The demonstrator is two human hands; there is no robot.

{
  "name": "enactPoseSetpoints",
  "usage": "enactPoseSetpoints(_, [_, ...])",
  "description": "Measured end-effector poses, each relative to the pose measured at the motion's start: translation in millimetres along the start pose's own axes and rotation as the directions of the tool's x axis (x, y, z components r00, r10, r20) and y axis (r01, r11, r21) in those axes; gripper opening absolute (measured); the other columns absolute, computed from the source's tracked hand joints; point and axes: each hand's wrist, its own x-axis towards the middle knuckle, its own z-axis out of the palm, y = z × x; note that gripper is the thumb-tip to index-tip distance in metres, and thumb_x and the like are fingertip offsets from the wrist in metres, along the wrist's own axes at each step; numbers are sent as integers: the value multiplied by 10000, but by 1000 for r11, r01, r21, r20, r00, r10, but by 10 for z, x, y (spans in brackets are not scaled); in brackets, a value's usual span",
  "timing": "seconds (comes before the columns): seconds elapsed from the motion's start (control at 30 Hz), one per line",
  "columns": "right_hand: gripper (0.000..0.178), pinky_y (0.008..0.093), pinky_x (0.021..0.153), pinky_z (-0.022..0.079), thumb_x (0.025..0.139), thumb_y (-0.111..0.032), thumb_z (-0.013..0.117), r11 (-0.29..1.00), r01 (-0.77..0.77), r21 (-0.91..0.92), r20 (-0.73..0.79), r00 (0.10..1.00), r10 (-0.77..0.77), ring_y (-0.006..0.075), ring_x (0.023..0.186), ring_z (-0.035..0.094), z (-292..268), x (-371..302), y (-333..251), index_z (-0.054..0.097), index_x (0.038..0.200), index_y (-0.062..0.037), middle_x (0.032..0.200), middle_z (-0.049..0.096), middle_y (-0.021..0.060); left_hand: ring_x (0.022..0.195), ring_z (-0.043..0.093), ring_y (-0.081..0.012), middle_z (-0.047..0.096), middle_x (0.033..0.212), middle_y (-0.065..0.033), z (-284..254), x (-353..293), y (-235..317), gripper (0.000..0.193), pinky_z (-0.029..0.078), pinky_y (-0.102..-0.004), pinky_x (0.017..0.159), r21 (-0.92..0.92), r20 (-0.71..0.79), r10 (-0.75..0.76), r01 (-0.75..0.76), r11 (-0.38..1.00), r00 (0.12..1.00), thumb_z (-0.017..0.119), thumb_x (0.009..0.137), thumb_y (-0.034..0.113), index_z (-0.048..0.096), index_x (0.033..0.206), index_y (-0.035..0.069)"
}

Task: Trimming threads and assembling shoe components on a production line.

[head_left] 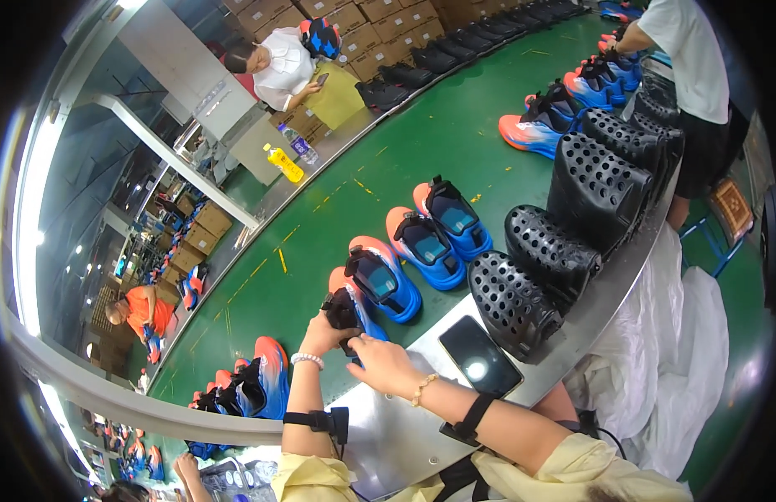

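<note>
Both my hands are at an orange and blue sneaker (pixel 367 320) on the green work surface, the nearest of a short row. My left hand (pixel 321 336) is closed on its black collar. My right hand (pixel 386 365) grips the same sneaker's near end, its fingers close to my left hand's. What the fingertips pinch inside the opening is hidden. Just beyond stand other matching sneakers, one blue-heeled sneaker (pixel 384 280) closest, with pale blue insoles showing. A dark phone (pixel 480 356) lies to the right of my right hand on the metal edge.
Black clog-like pieces with round holes (pixel 509 301) line the right edge. More sneakers (pixel 539 125) stand far right near a person in white. Another sneaker group (pixel 267 381) stands left, beside a pale rail (pixel 195 416). A yellow bottle (pixel 283 163) stands at the far edge.
</note>
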Motion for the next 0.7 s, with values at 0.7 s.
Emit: enactPoseSetpoints(0.7, [454, 457, 876, 541, 881, -288, 642, 982, 137, -128, -92, 984, -150, 392, 1208, 572, 353, -16, -119, 514, 1220, -15, 1162, 652, 201, 849, 707, -358, 727, 899, -165, 199, 31, -352, 624, 575, -452, 760, 388, -371, 20, 136, 912, 928, 836, 628, 486, 670, 1103, 118])
